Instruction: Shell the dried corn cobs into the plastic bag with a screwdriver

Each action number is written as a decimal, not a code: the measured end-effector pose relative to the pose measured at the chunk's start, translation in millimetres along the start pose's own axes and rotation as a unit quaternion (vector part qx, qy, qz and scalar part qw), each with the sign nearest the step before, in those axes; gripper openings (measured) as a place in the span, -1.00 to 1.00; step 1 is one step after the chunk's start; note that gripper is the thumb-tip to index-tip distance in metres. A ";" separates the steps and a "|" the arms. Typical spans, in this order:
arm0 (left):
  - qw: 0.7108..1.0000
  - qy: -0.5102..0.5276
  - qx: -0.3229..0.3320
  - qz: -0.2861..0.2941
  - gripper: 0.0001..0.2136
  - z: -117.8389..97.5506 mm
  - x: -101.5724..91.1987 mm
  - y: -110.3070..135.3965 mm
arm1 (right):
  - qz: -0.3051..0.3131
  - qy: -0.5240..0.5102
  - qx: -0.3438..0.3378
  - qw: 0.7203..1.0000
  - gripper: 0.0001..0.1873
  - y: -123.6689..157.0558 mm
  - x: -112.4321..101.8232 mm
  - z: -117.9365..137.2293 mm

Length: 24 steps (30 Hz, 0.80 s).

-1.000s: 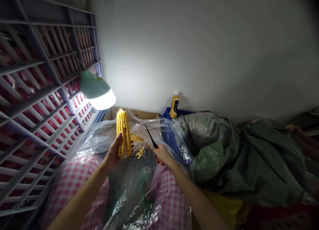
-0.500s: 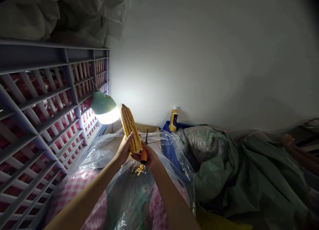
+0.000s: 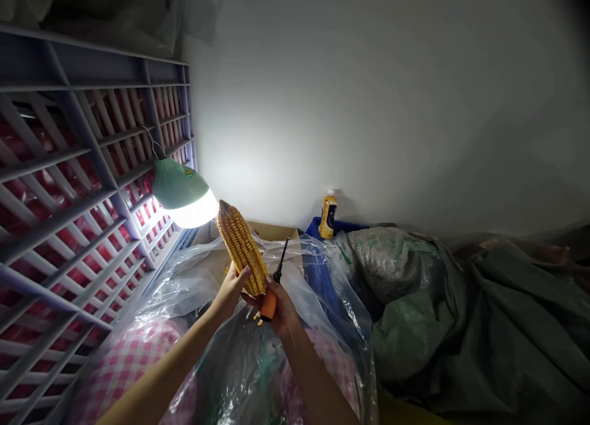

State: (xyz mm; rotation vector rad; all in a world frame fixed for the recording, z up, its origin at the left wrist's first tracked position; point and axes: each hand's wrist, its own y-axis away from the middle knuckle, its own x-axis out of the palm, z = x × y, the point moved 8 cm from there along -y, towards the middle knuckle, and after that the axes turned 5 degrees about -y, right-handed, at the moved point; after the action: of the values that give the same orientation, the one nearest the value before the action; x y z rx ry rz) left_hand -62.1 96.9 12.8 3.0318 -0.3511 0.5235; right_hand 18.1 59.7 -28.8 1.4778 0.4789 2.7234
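Note:
My left hand (image 3: 229, 292) grips the lower end of a yellow corn cob (image 3: 240, 245) that stands tilted, tip up and to the left. My right hand (image 3: 282, 310) is closed round the orange handle of a screwdriver (image 3: 275, 283), whose dark shaft points up beside the cob. Its fingers also touch the base of the cob. A few loose kernels (image 3: 257, 317) lie just under the hands on clear plastic sheeting (image 3: 193, 277) spread over my lap.
A lit green lamp (image 3: 183, 194) hangs from stacked slatted crates (image 3: 69, 185) on the left. A yellow bottle (image 3: 329, 214) stands by the white wall behind a blue crate (image 3: 318, 265). Green sacks (image 3: 437, 308) are heaped at right. Pink checked cloth (image 3: 124, 363) covers my knees.
My hands came together: the right hand with the screwdriver moved in to the cob's base, and the cob was raised and tilted left. The view shifted upward.

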 end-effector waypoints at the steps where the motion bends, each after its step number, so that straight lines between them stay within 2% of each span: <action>1: 1.000 -0.014 0.010 0.003 -0.30 -3.2 0.7 1.1 | 0.005 -0.006 -0.015 1.000 -0.70 0.6 3.0 2.0; 7: 0.994 -0.084 0.056 0.049 -0.22 -17.0 6.2 6.8 | 0.011 -0.016 -0.062 0.998 -0.71 3.6 15.4 12.7; 12: 0.988 -0.068 0.082 0.113 -0.08 -21.2 10.5 8.7 | 0.012 -0.017 -0.063 0.998 -0.66 6.4 16.0 14.9; 15: 0.992 -0.035 0.037 0.113 -0.19 -17.3 7.0 8.2 | 0.004 -0.040 -0.057 0.998 -0.62 8.2 12.2 15.4; 18: 0.998 -0.043 0.000 0.056 -0.41 -15.1 -7.5 3.2 | -0.006 -0.046 -0.059 0.997 -0.64 10.1 6.8 19.5; 20: 0.994 -0.066 -0.068 0.057 -0.56 -6.4 -14.8 0.6 | -0.007 -0.041 -0.060 0.997 -0.63 11.7 3.9 23.5; 22: 0.975 -0.060 -0.169 0.127 -0.64 7.4 -13.1 4.6 | -0.004 -0.038 -0.059 0.997 -0.63 13.4 1.6 27.0; 24: 0.945 -0.047 -0.239 0.218 -0.68 14.8 -8.0 15.0 | 0.002 -0.032 -0.057 0.998 -0.65 14.9 -0.3 29.6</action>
State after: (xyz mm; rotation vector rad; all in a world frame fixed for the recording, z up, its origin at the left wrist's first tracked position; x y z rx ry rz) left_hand -68.0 82.8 -3.7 2.5070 -1.0052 0.2549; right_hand 44.6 53.2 -9.9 1.5328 0.3132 2.6486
